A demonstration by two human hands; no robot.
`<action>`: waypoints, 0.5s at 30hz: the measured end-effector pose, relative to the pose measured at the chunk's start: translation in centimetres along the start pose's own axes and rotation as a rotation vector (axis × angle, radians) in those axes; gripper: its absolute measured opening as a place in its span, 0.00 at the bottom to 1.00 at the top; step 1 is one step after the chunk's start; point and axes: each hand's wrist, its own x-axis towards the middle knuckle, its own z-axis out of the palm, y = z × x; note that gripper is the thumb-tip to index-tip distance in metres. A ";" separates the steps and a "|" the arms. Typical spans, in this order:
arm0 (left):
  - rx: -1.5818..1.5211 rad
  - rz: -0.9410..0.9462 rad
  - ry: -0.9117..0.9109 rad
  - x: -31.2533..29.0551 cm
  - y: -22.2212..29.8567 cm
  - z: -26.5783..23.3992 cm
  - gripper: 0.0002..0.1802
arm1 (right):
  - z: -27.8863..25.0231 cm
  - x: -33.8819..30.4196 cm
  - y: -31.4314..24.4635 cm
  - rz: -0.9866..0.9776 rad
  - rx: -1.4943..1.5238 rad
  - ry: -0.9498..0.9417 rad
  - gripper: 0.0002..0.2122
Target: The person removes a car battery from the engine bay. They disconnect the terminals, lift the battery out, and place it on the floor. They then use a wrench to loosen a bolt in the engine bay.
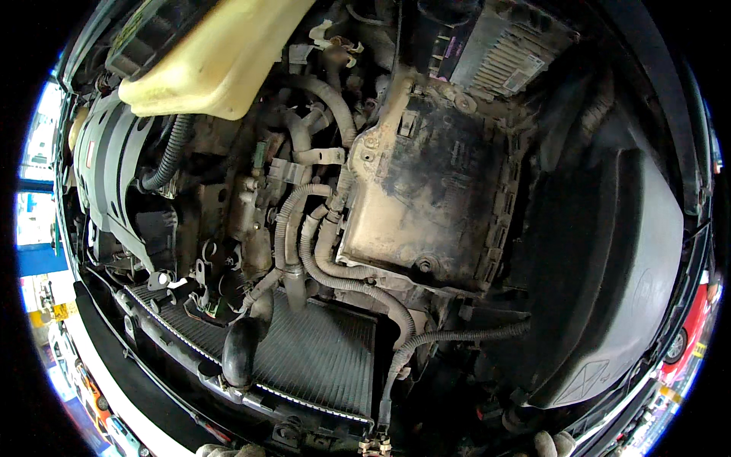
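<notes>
At the lower edge, my left hand (228, 451) shows only as a few grey gloved finger shapes near the front of an open car engine bay. My right hand (554, 444), gloved the same way, shows rounded finger shapes below the large light-grey housing (643, 282). Most of both hands is cut off, and I cannot see anything held. Between them, a corrugated hose (397, 358) runs down to a brassy metal fitting (375, 445). Behind it lies the finned radiator (320, 350), with a thick black hose (239, 352) at its front edge.
A dusty, flat black box (442, 183) fills the middle right. Behind it sits a ribbed metal module (506, 57). Several dusty hoses (283, 221) curve beside the box. A yellowish plastic tank (221, 65) overhangs the far left, above a grey cover (106, 160). Red bodywork (687, 327) shows at the right.
</notes>
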 end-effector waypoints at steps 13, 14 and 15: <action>0.015 0.038 0.088 0.7 0.4 0.9 0.11 | 0.1 0.2 0.2 -0.002 0.031 -0.002 0.21; 0.016 0.051 0.080 0.6 0.3 0.8 0.12 | 0.1 0.2 0.2 -0.001 0.043 -0.002 0.20; 0.017 0.038 0.038 0.1 0.3 0.3 0.13 | 0.0 0.0 0.3 -0.007 0.058 -0.006 0.20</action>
